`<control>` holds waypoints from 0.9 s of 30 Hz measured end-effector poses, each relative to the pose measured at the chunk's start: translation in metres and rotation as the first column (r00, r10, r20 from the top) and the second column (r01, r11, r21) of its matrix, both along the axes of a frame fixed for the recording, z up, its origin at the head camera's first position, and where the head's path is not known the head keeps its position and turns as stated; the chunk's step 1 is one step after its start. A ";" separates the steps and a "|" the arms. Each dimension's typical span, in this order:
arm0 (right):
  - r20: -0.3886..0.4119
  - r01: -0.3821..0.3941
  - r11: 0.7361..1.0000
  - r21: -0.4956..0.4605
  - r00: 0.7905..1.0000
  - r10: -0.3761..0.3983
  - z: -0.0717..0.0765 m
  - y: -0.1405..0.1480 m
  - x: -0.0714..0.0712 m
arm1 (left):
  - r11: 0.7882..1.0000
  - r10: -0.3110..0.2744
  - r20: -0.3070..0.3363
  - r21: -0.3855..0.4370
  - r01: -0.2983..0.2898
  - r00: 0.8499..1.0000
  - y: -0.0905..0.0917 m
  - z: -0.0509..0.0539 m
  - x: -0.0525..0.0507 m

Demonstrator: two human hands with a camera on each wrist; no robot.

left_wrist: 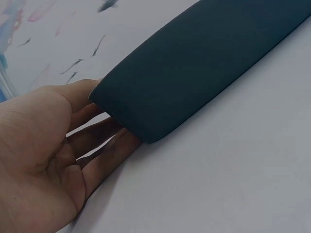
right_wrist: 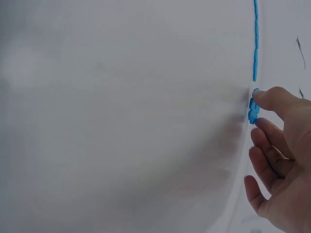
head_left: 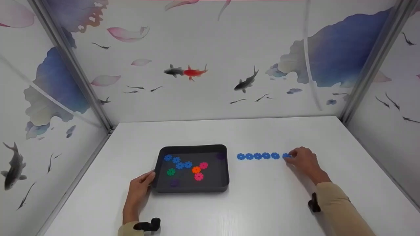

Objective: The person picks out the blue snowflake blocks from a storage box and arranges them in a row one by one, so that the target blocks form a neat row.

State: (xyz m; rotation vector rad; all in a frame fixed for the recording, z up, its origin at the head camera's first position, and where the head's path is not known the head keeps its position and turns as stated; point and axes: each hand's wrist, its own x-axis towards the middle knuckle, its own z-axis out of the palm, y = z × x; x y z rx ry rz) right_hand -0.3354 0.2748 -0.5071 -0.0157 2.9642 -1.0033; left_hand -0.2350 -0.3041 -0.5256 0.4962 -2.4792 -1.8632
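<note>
In the head view, a dark grey tray (head_left: 191,189) holds flower-shaped plastic discs in several colours. My left hand (head_left: 139,190) grips the tray's left side, thumb at the rim and fingers along the outer wall; their tips are hidden behind the tray (left_wrist: 194,73) in the left wrist view. Right of the tray, a straight row of blue flower discs (head_left: 257,156) lies on the table. At the row's right end, my right hand (head_left: 305,162) pinches one more blue flower disc (right_wrist: 253,109) between thumb and forefinger, a small gap apart from the row.
Inside the tray are blue discs (head_left: 179,165), a green disc (head_left: 171,171), an orange disc (head_left: 196,169), pink discs (head_left: 199,176) and dark purple discs (head_left: 175,183). Painted panels (head_left: 210,98) wall in the white table (head_left: 256,209) at the back and sides.
</note>
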 end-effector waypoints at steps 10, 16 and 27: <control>0.051 -0.008 1.000 -0.015 0.999 0.008 -0.001 -0.002 -0.003 | 0.999 -0.002 0.002 -0.034 0.002 1.000 -0.001 -0.001 -0.001; 0.061 -0.011 1.000 -0.024 0.998 0.012 0.001 -0.002 -0.005 | 1.000 -0.002 -0.006 -0.013 0.002 1.000 0.000 0.001 0.000; -0.065 -0.033 0.998 -0.055 0.997 0.029 0.007 -0.011 -0.003 | 1.000 0.003 -0.010 -0.004 -0.003 1.000 0.001 0.001 0.000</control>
